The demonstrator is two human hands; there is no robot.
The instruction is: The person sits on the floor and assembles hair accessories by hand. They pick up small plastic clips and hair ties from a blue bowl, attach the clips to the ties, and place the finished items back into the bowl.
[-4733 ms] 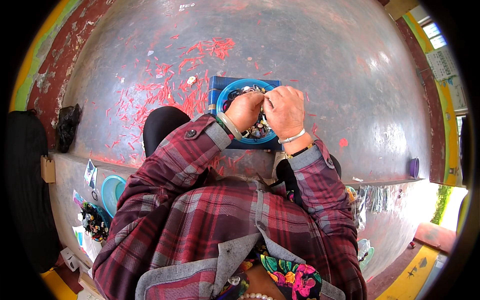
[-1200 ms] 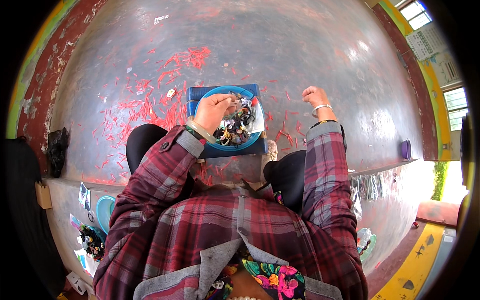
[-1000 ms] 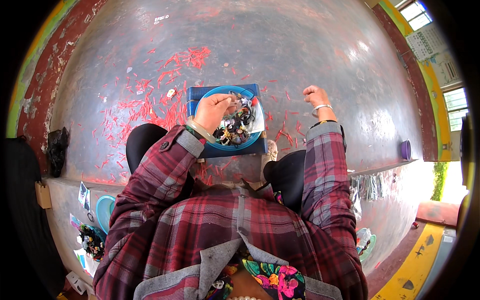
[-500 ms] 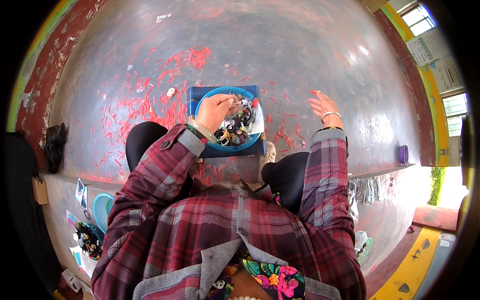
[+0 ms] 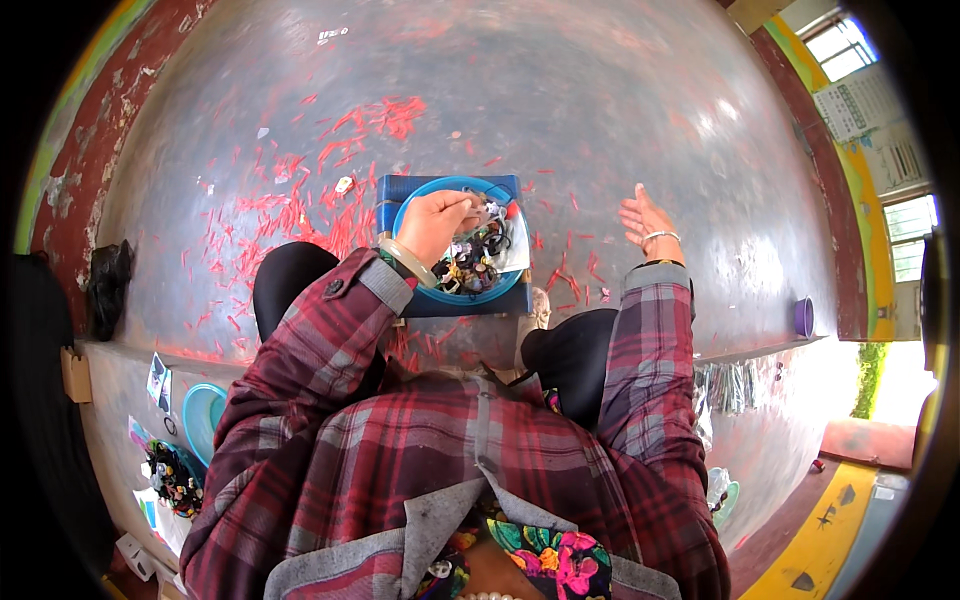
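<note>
A round blue basin [image 5: 404, 213] rests on a blue flat-topped stool [image 5: 395, 187] in front of my knees. Inside it lies a tangle of black elastic hair ties [image 5: 470, 268] with small coloured ornaments, plus a white sheet [image 5: 517, 243] at the right side. Over the basin's left part, my left hand [image 5: 430, 224] is closed in a pinch; whatever sits between thumb and fingers is too small to make out. Off to the right, above the floor and away from the basin, my right hand [image 5: 648, 217] is open, fingers outstretched and holding nothing visible.
Many thin red strips [image 5: 300, 220] litter the floor left of the stool, fewer on its right. Behind me at left are a teal basin [image 5: 203, 420] and a heap of dark hair ties [image 5: 178, 480]. A purple bucket [image 5: 803, 316] stands far right.
A red strip at my right fingertips is no longer there, and that hand's fingers have straightened. My left hand stays pinched over the basin, nearly unmoved.
</note>
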